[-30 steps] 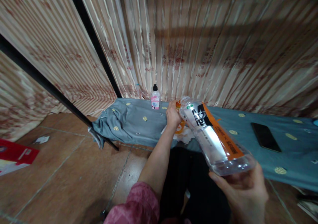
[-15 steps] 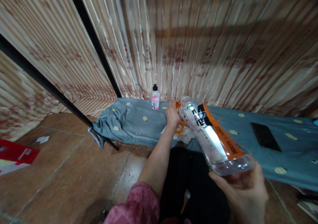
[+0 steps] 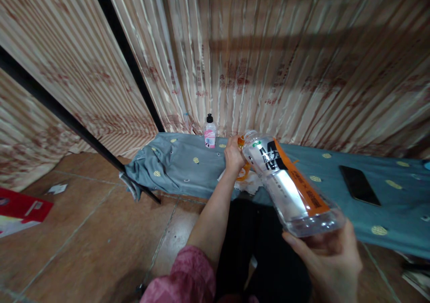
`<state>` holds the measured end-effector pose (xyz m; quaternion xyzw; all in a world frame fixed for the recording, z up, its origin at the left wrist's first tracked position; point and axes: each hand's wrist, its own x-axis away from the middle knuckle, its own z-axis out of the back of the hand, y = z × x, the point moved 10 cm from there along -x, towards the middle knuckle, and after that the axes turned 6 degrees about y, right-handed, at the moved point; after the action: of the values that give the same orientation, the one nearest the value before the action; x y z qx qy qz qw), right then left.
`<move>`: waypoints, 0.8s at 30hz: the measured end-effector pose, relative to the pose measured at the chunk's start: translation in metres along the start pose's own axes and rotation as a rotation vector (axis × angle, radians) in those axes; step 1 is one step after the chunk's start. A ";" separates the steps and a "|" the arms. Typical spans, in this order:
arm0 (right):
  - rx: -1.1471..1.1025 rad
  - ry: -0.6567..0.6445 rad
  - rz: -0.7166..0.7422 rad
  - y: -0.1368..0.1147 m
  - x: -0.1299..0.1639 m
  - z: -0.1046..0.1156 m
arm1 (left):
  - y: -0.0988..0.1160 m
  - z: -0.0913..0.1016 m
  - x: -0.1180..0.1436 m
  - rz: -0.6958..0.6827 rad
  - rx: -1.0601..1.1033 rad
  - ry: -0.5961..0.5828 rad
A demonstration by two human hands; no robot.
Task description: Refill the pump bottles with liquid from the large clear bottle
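A clear plastic bottle (image 3: 285,182), held tilted in the right hand (image 3: 327,258), carries a label with a large black letter "M" and white Chinese characters on black, one reading "力". An orange band along the label holds small print too blurred to read. A small bottle (image 3: 210,132) standing on the grey cloth (image 3: 178,168) has a pink label whose text is too small to read. Faint reddish printed marks on the curtain (image 3: 235,76) cannot be made out.

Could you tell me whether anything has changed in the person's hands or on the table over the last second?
Nothing has visibly changed. The right hand still holds the tilted clear bottle by its base, and the left hand stays at its neck beside the orange thing. The small pink bottle and the phone lie as before.
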<state>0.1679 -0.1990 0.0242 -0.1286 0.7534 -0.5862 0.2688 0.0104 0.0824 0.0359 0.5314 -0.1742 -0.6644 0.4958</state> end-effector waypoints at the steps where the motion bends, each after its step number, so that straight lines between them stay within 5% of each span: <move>1: -0.003 0.000 -0.002 0.000 0.000 0.000 | 0.000 0.000 0.000 0.000 -0.002 0.000; 24: -0.045 -0.007 -0.025 0.000 -0.001 -0.004 | 0.001 0.000 0.000 0.010 0.003 -0.013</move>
<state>0.1669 -0.1950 0.0256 -0.1460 0.7639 -0.5718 0.2611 0.0105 0.0817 0.0368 0.5270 -0.1810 -0.6650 0.4972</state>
